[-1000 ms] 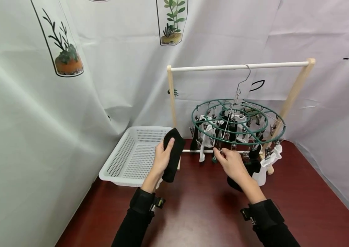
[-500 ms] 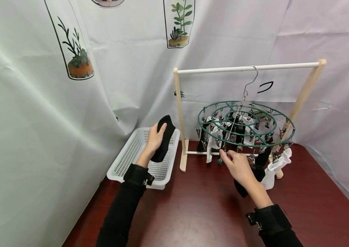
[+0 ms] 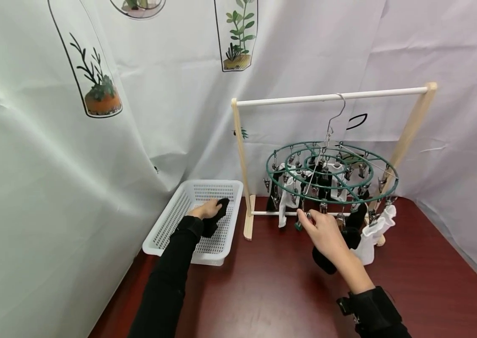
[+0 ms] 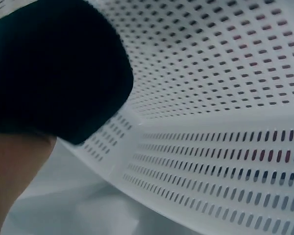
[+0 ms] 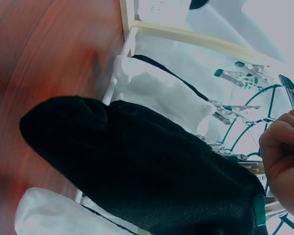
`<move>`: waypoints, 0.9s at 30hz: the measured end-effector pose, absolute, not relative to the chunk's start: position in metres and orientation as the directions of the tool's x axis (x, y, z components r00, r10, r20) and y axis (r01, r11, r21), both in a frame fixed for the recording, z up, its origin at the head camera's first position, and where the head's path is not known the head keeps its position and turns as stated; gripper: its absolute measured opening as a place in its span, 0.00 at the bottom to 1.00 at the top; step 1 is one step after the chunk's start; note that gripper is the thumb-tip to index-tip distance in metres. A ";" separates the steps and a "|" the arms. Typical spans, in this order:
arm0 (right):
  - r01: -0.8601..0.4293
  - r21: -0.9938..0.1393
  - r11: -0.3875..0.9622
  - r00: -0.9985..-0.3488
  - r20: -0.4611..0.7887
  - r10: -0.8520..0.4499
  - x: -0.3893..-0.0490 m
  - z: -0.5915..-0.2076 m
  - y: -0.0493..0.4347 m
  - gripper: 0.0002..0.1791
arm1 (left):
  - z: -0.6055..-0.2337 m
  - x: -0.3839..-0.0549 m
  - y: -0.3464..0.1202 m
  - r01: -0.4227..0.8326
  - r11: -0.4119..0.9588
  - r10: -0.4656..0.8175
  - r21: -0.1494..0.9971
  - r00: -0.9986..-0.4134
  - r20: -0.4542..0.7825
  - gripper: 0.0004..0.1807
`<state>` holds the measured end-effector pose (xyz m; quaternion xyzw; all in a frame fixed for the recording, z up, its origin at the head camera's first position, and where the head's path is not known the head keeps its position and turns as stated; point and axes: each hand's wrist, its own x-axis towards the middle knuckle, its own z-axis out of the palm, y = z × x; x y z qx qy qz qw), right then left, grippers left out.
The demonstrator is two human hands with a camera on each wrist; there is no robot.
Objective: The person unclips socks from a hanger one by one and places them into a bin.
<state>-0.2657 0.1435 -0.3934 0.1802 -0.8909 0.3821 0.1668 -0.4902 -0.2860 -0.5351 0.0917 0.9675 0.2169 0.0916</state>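
Down inside the white plastic basket [image 3: 162,234], my left hand [image 3: 205,209] holds a black sock [image 3: 215,221]. In the left wrist view that black sock [image 4: 63,68] covers most of the fingers. My right hand [image 3: 324,234] is at the front rim of the round green drying hanger [image 3: 268,173], pinching one of its clips [image 5: 290,90] between thumb and fingers. Beside this hand, a clipped black sock [image 5: 137,161] hangs from the hanger, with white socks [image 5: 157,90] on either side of it.
A wooden rack with a white top rail [image 3: 284,101] bears the hanger by its metal hook [image 3: 337,115]. More black and white socks hang under the rings among several free clips. Everything stands on a dark red table [image 3: 263,291] before a white curtain [image 3: 170,94].
My left hand has gone left and down into the basket with the black sock. The right hand has stayed at the clip on the hanger's front. The head view has shifted slightly.
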 end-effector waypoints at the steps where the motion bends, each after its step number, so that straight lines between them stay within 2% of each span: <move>1: -0.446 -0.619 0.646 -0.880 0.434 -0.192 -0.264 -0.394 0.143 0.30 | -0.542 -0.490 -0.288 0.152 0.908 0.236 0.391 -0.956 -0.175 0.30; 4: -0.442 -0.615 0.653 -0.881 0.435 -0.187 -0.258 -0.394 0.143 0.29 | -0.524 -0.459 -0.278 0.166 0.956 0.233 0.242 -0.930 -0.283 0.30; 5: -0.440 -0.614 0.655 -0.881 0.435 -0.185 -0.256 -0.394 0.142 0.29 | -0.518 -0.451 -0.273 0.126 0.974 0.186 0.190 -0.923 -0.337 0.29; 7: -0.441 -0.611 0.658 -0.880 0.439 -0.182 -0.253 -0.395 0.142 0.29 | -0.510 -0.436 -0.268 0.083 0.990 0.121 0.117 -0.923 -0.366 0.26; 10: -0.445 -0.608 0.657 -0.879 0.438 -0.189 -0.249 -0.396 0.141 0.28 | -0.527 -0.440 -0.272 0.058 0.998 0.060 0.017 -0.920 -0.388 0.26; 16: -0.450 -0.613 0.650 -0.877 0.440 -0.193 -0.243 -0.396 0.141 0.28 | -0.538 -0.436 -0.266 0.007 1.000 0.001 -0.014 -0.903 -0.430 0.25; 19: -0.451 -0.605 0.656 -0.874 0.450 -0.184 -0.242 -0.395 0.141 0.28 | -0.524 -0.427 -0.255 -0.030 0.999 -0.036 -0.020 -0.894 -0.447 0.23; 21: -0.446 -0.601 0.663 -0.874 0.452 -0.178 -0.242 -0.394 0.141 0.29 | -0.514 -0.418 -0.250 -0.013 0.999 -0.033 -0.052 -0.912 -0.409 0.22; 27: -0.468 -0.538 0.701 -0.849 0.494 -0.188 -0.243 -0.392 0.140 0.29 | -0.455 -0.376 -0.225 -0.070 0.997 -0.073 -0.021 -0.910 -0.407 0.16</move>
